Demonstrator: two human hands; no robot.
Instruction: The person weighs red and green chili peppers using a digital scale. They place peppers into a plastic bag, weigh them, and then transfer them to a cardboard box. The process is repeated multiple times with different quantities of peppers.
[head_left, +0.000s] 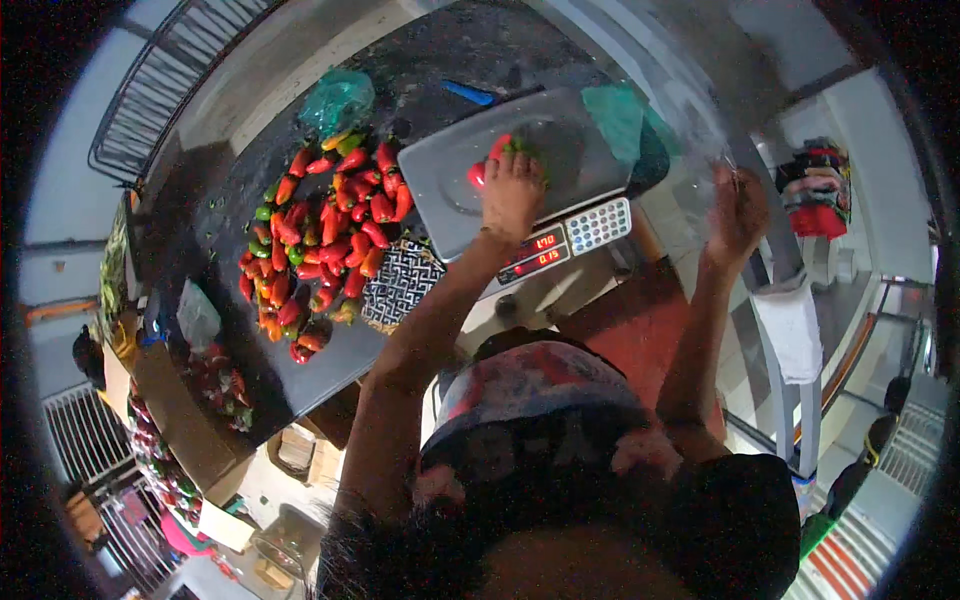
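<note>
My left hand (514, 184) is over the grey tray of a digital scale (442, 202), its fingers on red peppers (477, 175) with some green beside them. Whether it grips them cannot be told. My right hand (736, 210) is raised right of the scale, fingers bent, at a clear plastic bag (694, 127) that looks pinched in them. The scale's red display (536, 255) is lit. A large heap of mostly red peppers (330, 232), some green or orange, lies on the dark table left of the scale.
A patterned black-and-white cloth (405, 285) lies between heap and scale. Green plastic (337, 97) and a blue-handled tool (468, 92) lie at the table's far side. More green plastic (615, 120) covers the tray's right corner. Bagged produce (221, 382) and a cardboard box (184, 420) are at lower left.
</note>
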